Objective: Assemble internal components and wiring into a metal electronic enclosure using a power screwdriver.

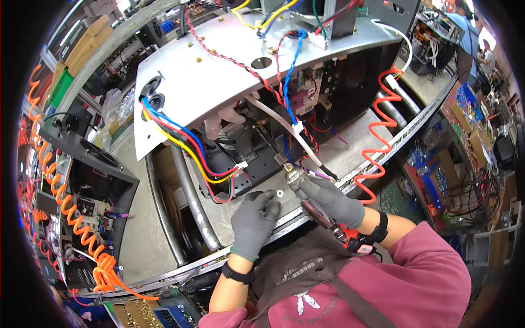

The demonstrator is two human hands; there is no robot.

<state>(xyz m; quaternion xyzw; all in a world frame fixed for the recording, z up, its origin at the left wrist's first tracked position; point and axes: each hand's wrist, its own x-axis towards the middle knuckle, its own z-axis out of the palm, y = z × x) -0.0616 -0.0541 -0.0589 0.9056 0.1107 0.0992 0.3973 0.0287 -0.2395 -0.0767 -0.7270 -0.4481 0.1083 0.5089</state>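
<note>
Closed around a metallic cylinder (296,178) just right of the frame's centre, the right hand (333,202) gripped something seemingly stiff, smooth and weighty, best held around its barrel; the left hand (254,221) curled near a white ring (280,190), its hold unclear.

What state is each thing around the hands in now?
Left hand: curled, grip unclear
Right hand: closed on a metal tool
White ring: lying on the bench
Metal panel: red wires draped across
Left hose: coiled, bunched low
Right hose: coiled, loosely stretched
</note>
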